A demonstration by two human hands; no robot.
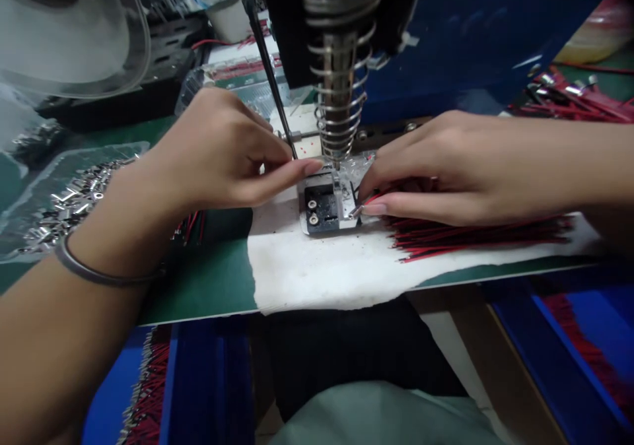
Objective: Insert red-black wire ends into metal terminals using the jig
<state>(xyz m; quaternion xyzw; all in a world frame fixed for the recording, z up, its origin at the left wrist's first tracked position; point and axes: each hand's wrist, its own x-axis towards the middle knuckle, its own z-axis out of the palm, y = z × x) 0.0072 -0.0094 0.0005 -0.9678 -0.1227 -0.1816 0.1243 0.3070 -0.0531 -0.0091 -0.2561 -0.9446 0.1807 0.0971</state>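
My left hand (pixel 230 151) is at the left side of a small metal fixture (pixel 321 210), fingers curled and thumb stretched to just under the spring-wrapped press head (pixel 341 88). Whatever lies between its thumb and fingers is too small or hidden to make out. On the fixture's right, my right hand (pixel 430 168) pinches a red wire (pixel 372 198) between thumb and fingers. A small silvery metal end piece (pixel 355 212) shows at its thumb tip, by the fixture's edge. Below that hand lies a bundle of red and black wires (pixel 446 237).
A clear tray (pixel 123 148) of small metal parts sits at left, under a large reel (pixel 74 42). Behind stands a blue machine body (pixel 460 42). White paper (pixel 307 273) covers part of the green table (pixel 208 286). Blue bins (pixel 116 385) with red wires are below.
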